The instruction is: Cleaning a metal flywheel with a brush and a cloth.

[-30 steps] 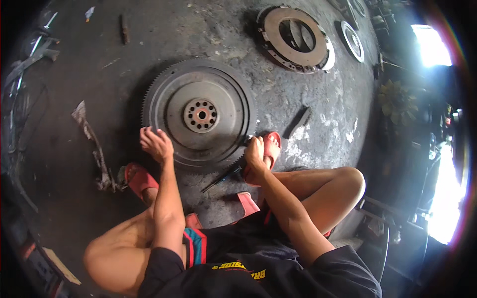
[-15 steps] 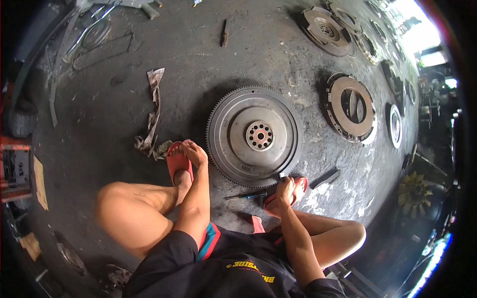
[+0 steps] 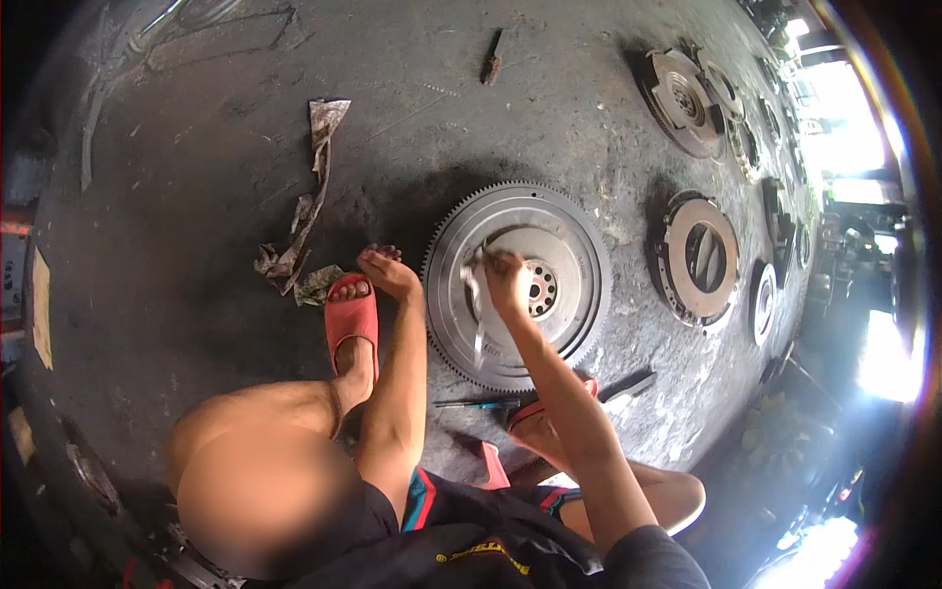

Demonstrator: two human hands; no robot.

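Observation:
A round grey flywheel (image 3: pixel 579 255) with a toothed rim lies flat on the floor, a ring of holes around its hub. Over its raised inner disc, my right hand (image 3: pixel 507 283) is closed on a pale, shiny thin strip (image 3: pixel 478 306); motion blurs it, so its exact kind is unclear. My left hand (image 3: pixel 394 277) hangs beside the flywheel's left edge, above the toes of my left foot. Its fingers are loosely bent and apart, with nothing visible in them.
A crumpled dirty rag (image 3: pixel 319 187) lies left of the flywheel. A thin blue-handled tool (image 3: pixel 481 403) and a dark flat bar (image 3: pixel 630 387) lie at its near side. Clutch pressure plate (image 3: pixel 677 257) and other round parts (image 3: pixel 684 103) lie to the right. A brush-like tool (image 3: pixel 493 67) lies beyond.
My right hand has moved from the flywheel's near rim, by my right foot, up and left over the inner disc with the strip. My left hand stays near my left foot; the view has shifted.

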